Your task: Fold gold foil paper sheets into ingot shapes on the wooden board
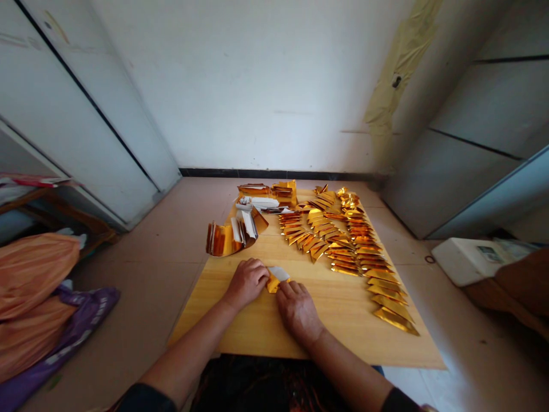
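A small sheet of gold paper [273,284] with a pale grey-white face showing lies partly folded on the wooden table [240,337], in front of me. My left hand [249,282] grips its left edge, fingers curled together. On its right edge my right hand [298,309] presses with bent fingers, closed on the paper. Some fingertips are hidden behind the hands. Rows of folded gold paper pieces [372,246] overlap one another on the right half of the table. Beyond my left hand stands a curved stack of gold and white paper sheets [231,233].
More gold paper stacks [266,190] and a white packet [263,202] lie at the table's far edge. Orange and purple bags [38,303] sit on the floor at left. At right is a white box [465,260]. A white wall [257,86] stands behind.
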Demonstrator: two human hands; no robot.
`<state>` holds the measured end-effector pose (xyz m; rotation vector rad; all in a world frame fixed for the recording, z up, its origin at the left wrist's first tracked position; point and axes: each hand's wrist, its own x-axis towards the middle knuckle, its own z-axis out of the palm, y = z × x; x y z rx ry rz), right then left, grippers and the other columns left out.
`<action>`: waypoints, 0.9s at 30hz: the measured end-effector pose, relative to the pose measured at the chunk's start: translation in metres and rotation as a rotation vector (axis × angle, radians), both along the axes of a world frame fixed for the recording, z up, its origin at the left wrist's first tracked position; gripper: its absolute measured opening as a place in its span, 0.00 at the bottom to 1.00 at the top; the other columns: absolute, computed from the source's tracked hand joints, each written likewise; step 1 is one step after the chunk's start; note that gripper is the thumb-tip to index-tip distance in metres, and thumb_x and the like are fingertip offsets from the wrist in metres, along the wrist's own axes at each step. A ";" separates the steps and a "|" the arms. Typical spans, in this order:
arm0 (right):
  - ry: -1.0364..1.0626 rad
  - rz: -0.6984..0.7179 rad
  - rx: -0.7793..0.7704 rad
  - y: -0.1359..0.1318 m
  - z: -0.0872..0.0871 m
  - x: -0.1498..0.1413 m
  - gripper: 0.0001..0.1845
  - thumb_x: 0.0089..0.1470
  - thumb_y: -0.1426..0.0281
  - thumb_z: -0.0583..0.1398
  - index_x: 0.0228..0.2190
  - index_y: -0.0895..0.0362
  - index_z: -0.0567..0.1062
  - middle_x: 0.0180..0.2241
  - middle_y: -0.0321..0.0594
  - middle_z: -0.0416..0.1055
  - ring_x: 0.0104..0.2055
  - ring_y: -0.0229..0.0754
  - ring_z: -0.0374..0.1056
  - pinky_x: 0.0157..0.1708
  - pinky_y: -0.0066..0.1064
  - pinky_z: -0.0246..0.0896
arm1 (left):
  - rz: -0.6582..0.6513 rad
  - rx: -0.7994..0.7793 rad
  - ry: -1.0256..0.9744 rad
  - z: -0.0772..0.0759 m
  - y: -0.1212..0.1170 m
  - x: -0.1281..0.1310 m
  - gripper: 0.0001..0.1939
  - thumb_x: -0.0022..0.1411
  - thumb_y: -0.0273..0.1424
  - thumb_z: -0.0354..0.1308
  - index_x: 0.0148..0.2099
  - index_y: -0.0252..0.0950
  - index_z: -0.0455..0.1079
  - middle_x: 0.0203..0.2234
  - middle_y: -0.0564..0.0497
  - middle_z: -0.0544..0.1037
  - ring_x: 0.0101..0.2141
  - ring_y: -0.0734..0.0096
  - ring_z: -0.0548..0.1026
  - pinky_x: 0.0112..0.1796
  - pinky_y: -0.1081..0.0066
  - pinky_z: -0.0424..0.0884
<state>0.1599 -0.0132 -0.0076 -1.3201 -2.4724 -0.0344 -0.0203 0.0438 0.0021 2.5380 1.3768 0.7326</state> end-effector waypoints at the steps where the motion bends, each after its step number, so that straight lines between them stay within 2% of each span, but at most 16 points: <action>1: -0.003 0.002 0.004 0.000 0.001 0.000 0.03 0.56 0.74 0.57 0.32 0.56 0.72 0.35 0.40 0.69 0.37 0.43 0.60 0.36 0.34 0.53 | -0.005 -0.013 -0.003 0.001 0.003 0.000 0.04 0.55 0.23 0.57 0.30 0.37 0.70 0.29 0.51 0.73 0.34 0.68 0.69 0.37 0.67 0.63; 3: -0.008 0.006 0.014 -0.001 0.002 0.000 0.03 0.57 0.74 0.57 0.33 0.56 0.72 0.36 0.41 0.69 0.37 0.43 0.60 0.36 0.34 0.53 | -0.019 -0.044 -0.024 0.002 0.009 -0.002 0.06 0.52 0.22 0.58 0.34 0.37 0.70 0.31 0.51 0.73 0.36 0.67 0.69 0.38 0.67 0.65; 7: -0.004 -0.003 0.030 -0.001 0.001 0.000 0.04 0.56 0.75 0.57 0.33 0.56 0.72 0.36 0.41 0.69 0.36 0.43 0.60 0.35 0.34 0.53 | -0.064 -0.063 -0.061 0.002 0.018 -0.006 0.19 0.50 0.22 0.59 0.46 0.38 0.69 0.40 0.49 0.72 0.43 0.64 0.69 0.44 0.64 0.66; 10: 0.005 -0.013 0.036 -0.002 -0.002 0.000 0.04 0.57 0.75 0.57 0.31 0.56 0.72 0.35 0.41 0.69 0.36 0.43 0.60 0.35 0.34 0.54 | -0.154 -0.038 -0.059 0.000 0.021 -0.009 0.14 0.52 0.23 0.58 0.42 0.39 0.73 0.37 0.50 0.73 0.40 0.66 0.69 0.42 0.66 0.66; 12: 0.011 -0.024 0.055 -0.002 -0.004 0.000 0.05 0.56 0.75 0.57 0.32 0.56 0.72 0.39 0.43 0.69 0.37 0.43 0.59 0.37 0.34 0.54 | -0.212 0.000 -0.041 0.000 0.020 -0.010 0.09 0.56 0.25 0.57 0.40 0.39 0.74 0.35 0.50 0.73 0.38 0.68 0.69 0.40 0.67 0.66; 14: 0.013 -0.036 0.075 -0.002 -0.004 0.000 0.04 0.56 0.75 0.57 0.32 0.57 0.72 0.43 0.44 0.68 0.39 0.43 0.59 0.38 0.35 0.54 | -0.237 0.047 0.001 0.000 0.017 -0.011 0.09 0.60 0.27 0.55 0.41 0.39 0.73 0.35 0.49 0.73 0.37 0.68 0.68 0.39 0.67 0.65; 16: 0.007 -0.032 0.066 0.000 -0.002 0.002 0.05 0.56 0.75 0.57 0.30 0.57 0.72 0.42 0.44 0.68 0.38 0.43 0.59 0.37 0.34 0.54 | -0.239 0.086 0.068 0.001 0.012 -0.011 0.09 0.63 0.29 0.53 0.44 0.39 0.72 0.36 0.48 0.73 0.37 0.68 0.68 0.39 0.66 0.64; 19: -0.008 0.025 0.021 0.008 0.004 0.009 0.07 0.56 0.75 0.57 0.27 0.57 0.71 0.34 0.40 0.68 0.35 0.41 0.59 0.35 0.32 0.53 | -0.208 0.122 0.183 0.005 0.003 -0.010 0.10 0.64 0.30 0.50 0.44 0.39 0.71 0.35 0.48 0.73 0.38 0.67 0.67 0.39 0.66 0.63; 23: -0.065 0.177 -0.034 0.026 0.013 0.027 0.10 0.58 0.73 0.55 0.26 0.57 0.72 0.32 0.38 0.69 0.33 0.37 0.60 0.34 0.30 0.53 | -0.188 0.090 0.272 0.013 -0.012 -0.008 0.12 0.61 0.27 0.52 0.48 0.38 0.68 0.37 0.47 0.72 0.40 0.64 0.67 0.41 0.63 0.62; 27: -0.175 0.288 -0.064 0.039 0.021 0.038 0.10 0.59 0.73 0.55 0.28 0.58 0.73 0.32 0.37 0.70 0.30 0.36 0.62 0.33 0.29 0.54 | -0.195 0.057 0.266 0.019 -0.019 -0.008 0.16 0.58 0.26 0.54 0.50 0.39 0.66 0.37 0.47 0.71 0.40 0.62 0.66 0.42 0.61 0.61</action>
